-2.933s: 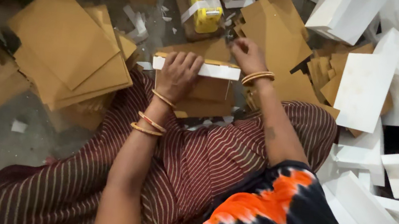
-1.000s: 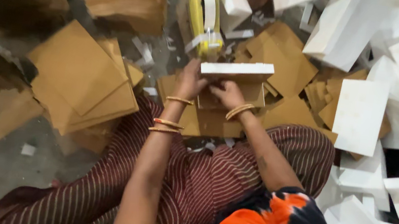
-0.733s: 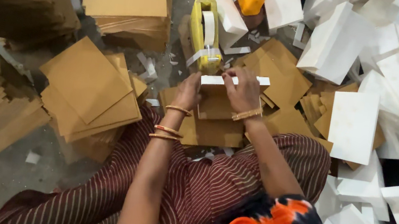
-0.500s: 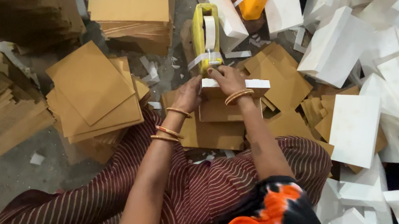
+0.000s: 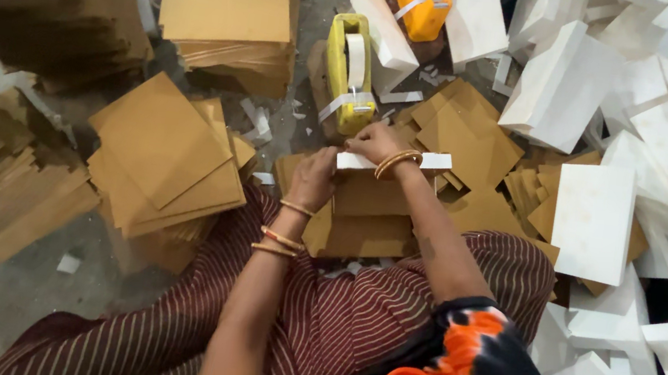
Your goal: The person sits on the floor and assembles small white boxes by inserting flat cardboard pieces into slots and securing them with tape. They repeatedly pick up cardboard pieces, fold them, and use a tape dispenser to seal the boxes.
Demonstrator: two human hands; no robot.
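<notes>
My left hand (image 5: 314, 178) grips the left end of a flat white box (image 5: 434, 162) held on edge above a small stack of brown cardboard sheets (image 5: 364, 217). My right hand (image 5: 373, 142) reaches across the box's top edge toward a yellow tape dispenser (image 5: 348, 69) with white tape, standing just beyond the box. Its fingers touch the strip of tape at the dispenser's front. Bangles circle both wrists.
Stacks of brown cardboard sheets (image 5: 166, 153) lie to the left and a tall pile (image 5: 225, 5) stands at the back. Many white boxes (image 5: 596, 222) are heaped on the right. A second, orange tape dispenser (image 5: 417, 1) stands at the far middle. My striped lap (image 5: 333, 325) fills the foreground.
The white box has moved from my lap forward up to the yellow dispenser. My right hand has shifted from the box's right end to the tape at the dispenser.
</notes>
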